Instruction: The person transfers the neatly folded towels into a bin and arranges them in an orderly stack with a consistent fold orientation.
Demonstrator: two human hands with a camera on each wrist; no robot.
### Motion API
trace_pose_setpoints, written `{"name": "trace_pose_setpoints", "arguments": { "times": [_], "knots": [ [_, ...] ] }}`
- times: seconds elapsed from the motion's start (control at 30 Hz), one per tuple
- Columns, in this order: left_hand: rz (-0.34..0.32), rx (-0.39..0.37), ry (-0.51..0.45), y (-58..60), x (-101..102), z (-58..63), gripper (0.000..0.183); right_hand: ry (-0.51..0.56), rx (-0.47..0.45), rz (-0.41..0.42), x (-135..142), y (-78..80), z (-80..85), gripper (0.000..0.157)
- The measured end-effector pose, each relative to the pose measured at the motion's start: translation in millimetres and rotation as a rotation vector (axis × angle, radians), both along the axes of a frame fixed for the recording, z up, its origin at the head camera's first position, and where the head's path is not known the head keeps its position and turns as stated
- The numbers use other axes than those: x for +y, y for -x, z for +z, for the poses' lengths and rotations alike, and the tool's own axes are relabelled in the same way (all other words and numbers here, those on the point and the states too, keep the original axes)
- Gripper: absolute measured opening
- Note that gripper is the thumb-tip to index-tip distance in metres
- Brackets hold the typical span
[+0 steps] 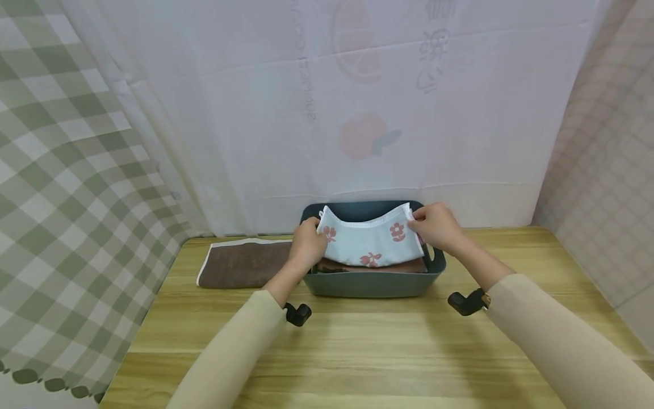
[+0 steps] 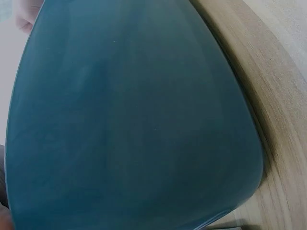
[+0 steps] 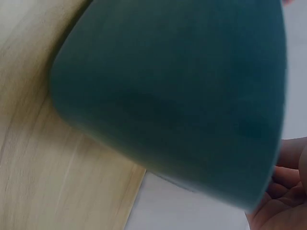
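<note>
A light blue cloth piece (image 1: 352, 241) with reddish flower prints and white edging hangs between the two hands in the head view. My left hand (image 1: 309, 244) grips its left corner, and my right hand (image 1: 438, 226) pinches the right one. Its upper edge sags in the middle. Behind and below it is a dark blue-green plastic basket (image 1: 368, 286), with brown fabric (image 1: 403, 266) showing inside under the cloth. In both wrist views the basket's outer wall (image 2: 134, 115) fills most of the picture. Fingers of the right hand (image 3: 283, 206) show beside the rim there.
Left of the basket lies a folded brown cloth (image 1: 245, 264) with white edging, partly behind the left hand. The wooden table (image 1: 378, 352) stretches toward the front. A white printed curtain (image 1: 265, 136) hangs behind, and a green checked cloth (image 1: 66, 187) hangs at the left.
</note>
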State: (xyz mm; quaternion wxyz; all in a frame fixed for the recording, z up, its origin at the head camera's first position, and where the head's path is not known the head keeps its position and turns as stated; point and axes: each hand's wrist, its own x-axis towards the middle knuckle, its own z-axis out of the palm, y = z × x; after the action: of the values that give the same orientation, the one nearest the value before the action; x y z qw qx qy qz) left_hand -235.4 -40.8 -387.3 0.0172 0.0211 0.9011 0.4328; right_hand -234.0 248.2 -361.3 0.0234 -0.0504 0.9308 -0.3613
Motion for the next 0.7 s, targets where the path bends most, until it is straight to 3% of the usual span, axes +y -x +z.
{"name": "trace_pose_setpoints", "arguments": {
  "times": [0.37, 0.5, 0.7],
  "knots": [
    [-0.026, 0.016, 0.129, -1.1, 3, -0.6, 0.033, -0.112, 0.034, 0.009, -4, -1.2, -0.8, 0.036],
    [-0.064, 0.022, 0.168, -2.1, 2, 0.3, 0.039, -0.153, 0.107, -0.018, -2, -4.5, 0.7, 0.031],
    [-0.090, 0.015, 0.131, -8.5, -9, 19.3, 0.050, -0.200, 0.217, -0.053, 8, -10.4, 7.1, 0.029]
  ]
}}
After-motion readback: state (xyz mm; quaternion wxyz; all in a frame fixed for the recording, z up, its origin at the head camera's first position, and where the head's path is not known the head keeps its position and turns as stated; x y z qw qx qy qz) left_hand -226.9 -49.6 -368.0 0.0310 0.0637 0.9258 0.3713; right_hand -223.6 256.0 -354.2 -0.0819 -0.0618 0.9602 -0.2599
